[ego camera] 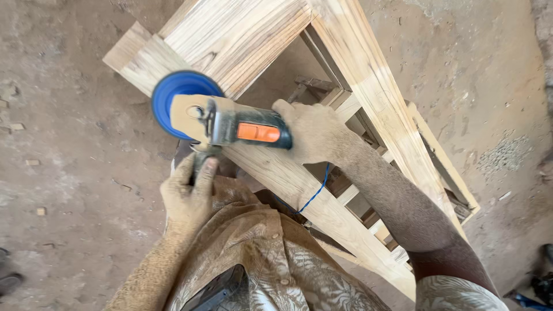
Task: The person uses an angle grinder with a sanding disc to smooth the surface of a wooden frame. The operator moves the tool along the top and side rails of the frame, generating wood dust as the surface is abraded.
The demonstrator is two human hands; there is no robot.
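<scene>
- The dirt floor (69,144) lies left of the wooden frame (368,86), strewn with small wood chips and dust.
- The left hand (189,193) comes up from the lower left on a dust-coated forearm, just below the near rail of the wooden frame. Its fingers are curled shut around the side handle (201,158) of the angle grinder (230,124), with the thumb pressed up along the handle.
- The angle grinder lies level across the near rail of the wooden frame, its dark body carrying an orange patch and running left to right between the two hands.
- The blue sanding disc (173,95) sits at the grinder's left end, flat over the corner of the wooden frame where the rail meets the wide top board; part of it is covered by a tan, dust-caked guard.
- The patterned shirt (271,259), dusted brown, fills the bottom of the view below the frame's near rail.
- A thin blue cord (314,193) hangs in a loop against the rail, below the grinder's rear end.
- The right hand (311,132) reaches in from the lower right, its forearm crossing over the open middle of the wooden frame. Its fingers are wrapped tight around the rear of the grinder's body, closed on it.
- The wooden frame, pale and freshly cut, runs from upper left down to the lower right, with slats showing inside its opening.
</scene>
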